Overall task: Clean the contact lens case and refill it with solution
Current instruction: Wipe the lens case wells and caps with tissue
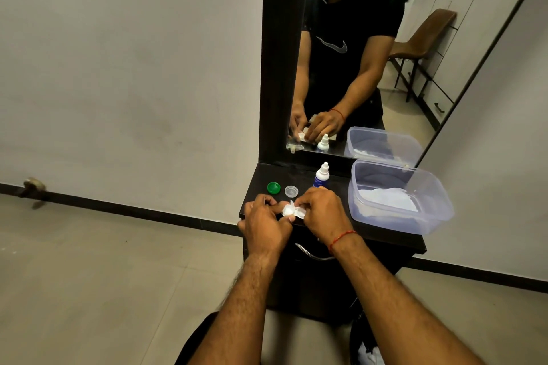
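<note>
1. Head view: the left hand and right hand meet over the front edge of the dark desk, fingers curled tight, pinching a small white piece, possibly tissue around the lens case.
2. A green cap, clear cap and solution bottle stand just behind.

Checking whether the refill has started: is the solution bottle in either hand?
No, the bottle stands capped on the dresser behind the right hand, while both hands hold a tissue.
</note>
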